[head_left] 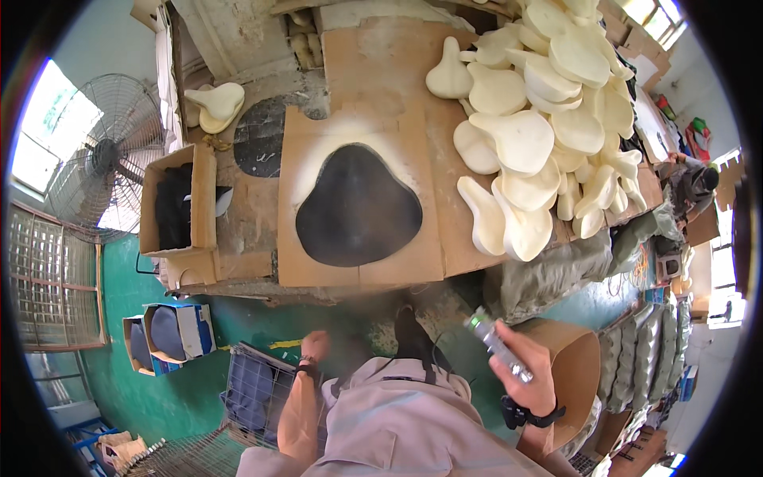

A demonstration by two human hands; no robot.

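My right hand (524, 367) is wrapped round a silver spray gun (502, 350) with green at its front end, to the right of my body. My left hand (315, 347) is curled into a loose fist beside my left hip, with nothing visible in it. Ahead on the workbench lies a black, rounded-triangular saddle cover piece (359, 208). It rests flat on a cardboard sheet (290, 266) with whitish overspray round its upper edges. Both hands are apart from this piece.
Cream foam saddle pads (520, 143) are heaped at the bench's right. An open carton (208, 211) with dark pieces stands left, near a large fan (103, 155). A wire basket (262, 389) and a cardboard box (568, 358) flank me. Another person (695, 187) is far right.
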